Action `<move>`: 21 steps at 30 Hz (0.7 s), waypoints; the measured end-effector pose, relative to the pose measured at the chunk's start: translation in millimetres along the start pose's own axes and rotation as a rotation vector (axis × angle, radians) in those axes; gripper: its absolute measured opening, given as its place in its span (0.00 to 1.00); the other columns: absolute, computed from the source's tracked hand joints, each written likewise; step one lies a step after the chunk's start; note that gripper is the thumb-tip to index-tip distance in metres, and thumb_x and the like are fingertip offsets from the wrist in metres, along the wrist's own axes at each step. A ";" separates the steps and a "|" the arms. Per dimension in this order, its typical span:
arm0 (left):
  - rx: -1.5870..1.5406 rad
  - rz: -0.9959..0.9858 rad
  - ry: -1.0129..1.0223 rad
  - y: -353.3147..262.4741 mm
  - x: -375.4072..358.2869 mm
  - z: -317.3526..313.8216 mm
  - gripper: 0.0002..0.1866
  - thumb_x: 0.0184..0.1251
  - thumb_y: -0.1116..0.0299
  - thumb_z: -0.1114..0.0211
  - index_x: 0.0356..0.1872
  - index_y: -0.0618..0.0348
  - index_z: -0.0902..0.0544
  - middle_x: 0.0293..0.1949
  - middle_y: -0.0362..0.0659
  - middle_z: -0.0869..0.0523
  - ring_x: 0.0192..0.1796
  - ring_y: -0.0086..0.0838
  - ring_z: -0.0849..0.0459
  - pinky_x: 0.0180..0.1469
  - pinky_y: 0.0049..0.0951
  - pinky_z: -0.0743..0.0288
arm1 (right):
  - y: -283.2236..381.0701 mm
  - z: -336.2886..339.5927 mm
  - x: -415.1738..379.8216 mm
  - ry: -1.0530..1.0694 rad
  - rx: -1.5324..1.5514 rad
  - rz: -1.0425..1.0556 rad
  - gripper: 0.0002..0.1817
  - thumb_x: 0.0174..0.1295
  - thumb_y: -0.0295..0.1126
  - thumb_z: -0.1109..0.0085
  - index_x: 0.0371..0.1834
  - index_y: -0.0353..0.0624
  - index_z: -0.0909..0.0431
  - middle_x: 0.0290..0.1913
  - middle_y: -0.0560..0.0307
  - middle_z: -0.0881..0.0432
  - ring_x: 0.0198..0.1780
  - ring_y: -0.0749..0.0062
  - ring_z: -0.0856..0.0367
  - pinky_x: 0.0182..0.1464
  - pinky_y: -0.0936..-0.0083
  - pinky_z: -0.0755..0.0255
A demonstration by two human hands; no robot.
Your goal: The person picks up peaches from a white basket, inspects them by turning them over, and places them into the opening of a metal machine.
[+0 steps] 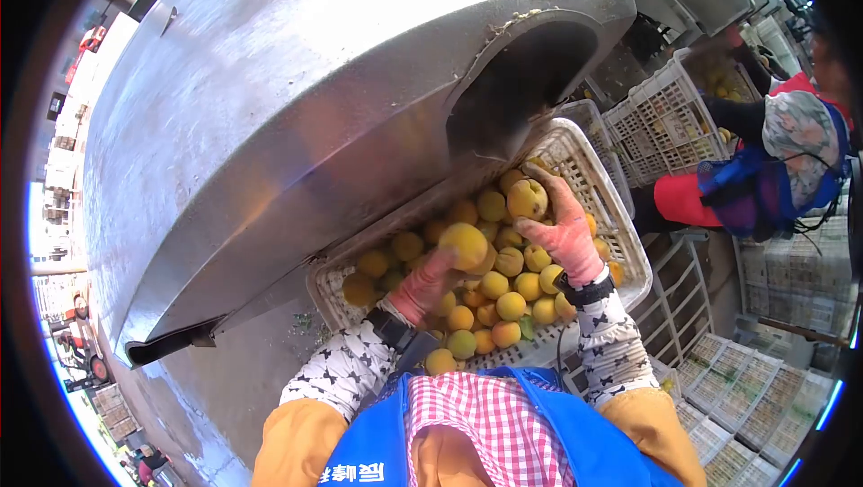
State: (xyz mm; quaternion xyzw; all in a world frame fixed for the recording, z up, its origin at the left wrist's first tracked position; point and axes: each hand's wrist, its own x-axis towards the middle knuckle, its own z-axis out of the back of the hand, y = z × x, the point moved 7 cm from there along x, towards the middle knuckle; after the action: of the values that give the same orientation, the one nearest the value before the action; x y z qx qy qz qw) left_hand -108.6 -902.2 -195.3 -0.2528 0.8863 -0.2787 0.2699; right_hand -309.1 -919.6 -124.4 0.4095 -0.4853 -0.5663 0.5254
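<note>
My left hand (424, 287), in a pink glove, holds a yellow peach (465, 243) above the pile. A second fruit seems pressed just under it, partly hidden. My right hand (566, 225), also gloved in pink, curls around another yellow peach (527, 199) with a dark spot on it. Beneath both hands, a white plastic crate (636, 249) is filled with many loose peaches (511, 306), yellow to orange with some greenish ones. A green leaf lies among the fruit near the crate's front side.
A large metal machine housing (297, 119) with a dark opening (521, 83) rises directly behind the crate. At right stand another slatted crate (661, 123) with fruit and a metal rack (679, 294). A co-worker (773, 163) bends there. Stacked crates (755, 388) fill the lower right.
</note>
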 end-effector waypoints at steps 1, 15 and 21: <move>-0.156 -0.101 0.013 -18.2 -1.9 -15.8 0.45 0.62 0.33 0.35 0.70 0.57 0.30 0.69 0.50 0.28 0.72 0.48 0.30 0.71 0.53 0.33 | 16.5 4.8 -4.2 -0.001 0.000 -0.010 0.43 0.50 0.35 0.25 0.71 0.36 0.31 0.62 0.47 0.23 0.64 0.61 0.25 0.69 0.69 0.34; -0.236 -0.366 0.042 -78.4 -2.6 -60.1 0.48 0.59 0.26 0.39 0.69 0.55 0.30 0.71 0.51 0.30 0.73 0.50 0.33 0.76 0.62 0.46 | 105.4 -19.2 63.4 -0.227 -0.674 0.514 0.30 0.52 0.37 0.28 0.60 0.42 0.23 0.53 0.39 0.21 0.50 0.42 0.21 0.56 0.55 0.24; -0.424 -0.341 -0.139 -66.3 -17.3 -31.2 0.45 0.57 0.27 0.35 0.66 0.50 0.30 0.67 0.49 0.29 0.73 0.51 0.33 0.74 0.67 0.44 | 29.0 -55.3 126.3 -0.053 -1.071 0.139 0.25 0.56 0.33 0.30 0.58 0.42 0.21 0.55 0.41 0.22 0.57 0.45 0.24 0.61 0.58 0.30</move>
State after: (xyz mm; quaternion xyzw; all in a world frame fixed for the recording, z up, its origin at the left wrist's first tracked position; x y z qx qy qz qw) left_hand -95.7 -928.2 -125.9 -0.4677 0.8489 -0.1104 0.2202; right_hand -263.7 -1050.9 -100.8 0.0368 -0.1678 -0.7085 0.6845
